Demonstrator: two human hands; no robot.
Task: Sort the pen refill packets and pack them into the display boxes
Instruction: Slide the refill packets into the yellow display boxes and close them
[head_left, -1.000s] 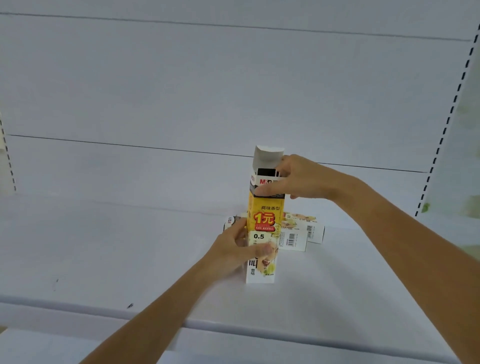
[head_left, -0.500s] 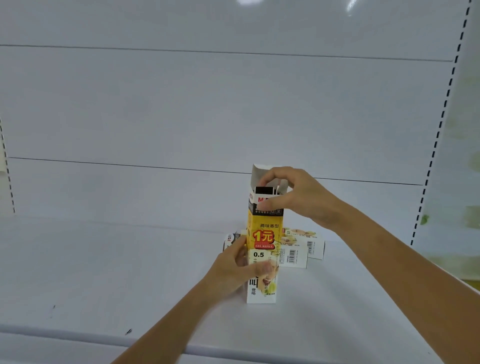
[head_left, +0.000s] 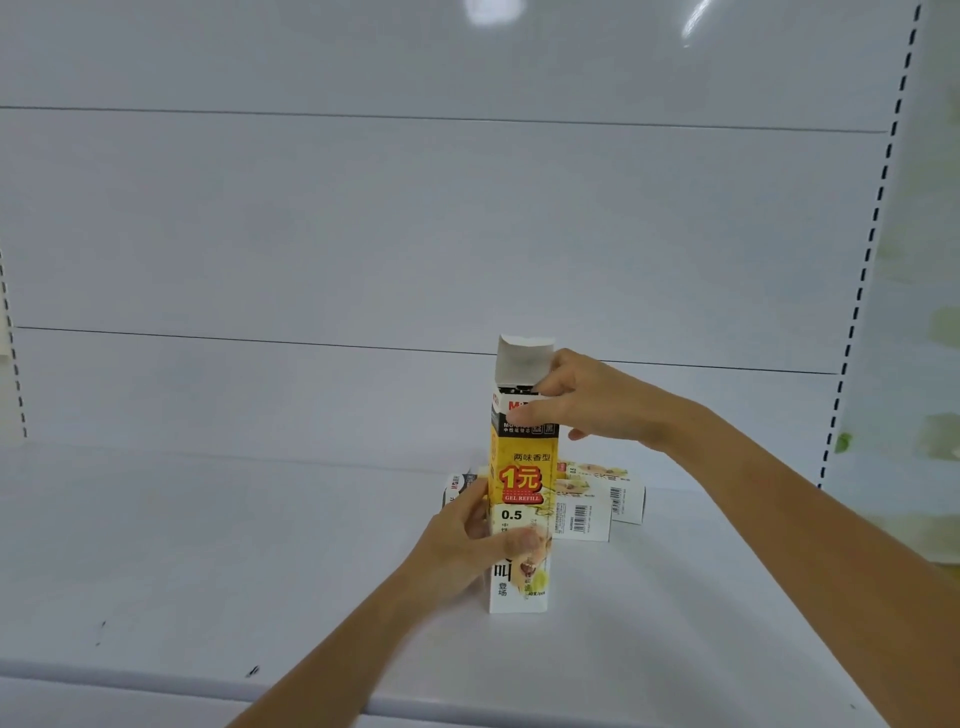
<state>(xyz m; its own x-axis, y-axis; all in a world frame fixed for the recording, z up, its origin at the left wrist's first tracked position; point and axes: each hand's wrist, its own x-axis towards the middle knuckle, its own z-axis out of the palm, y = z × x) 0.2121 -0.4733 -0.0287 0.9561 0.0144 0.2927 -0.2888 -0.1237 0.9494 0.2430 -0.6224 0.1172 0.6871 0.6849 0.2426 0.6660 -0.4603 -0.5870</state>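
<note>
A tall yellow-and-white display box (head_left: 521, 478) of gel refills stands upright on the white shelf (head_left: 208, 545), its white top flap (head_left: 522, 358) raised and dark refill ends showing at the mouth. My left hand (head_left: 475, 540) grips the box's lower half, thumb across the front. My right hand (head_left: 587, 402) is at the box's open top, fingers pinching its right upper edge beside the flap. What the fingertips hold is hidden.
Two or three more refill boxes (head_left: 597, 504) lie flat on the shelf just behind the upright one, barcodes facing me. The shelf's back panel (head_left: 415, 234) rises behind. A perforated upright (head_left: 862, 270) stands at the right, and the shelf's front edge (head_left: 156, 680) runs below.
My right hand has shifted at the box top, from covering the front edge to pinching the right side by the flap. The left hand keeps its hold; the view has tilted up slightly.
</note>
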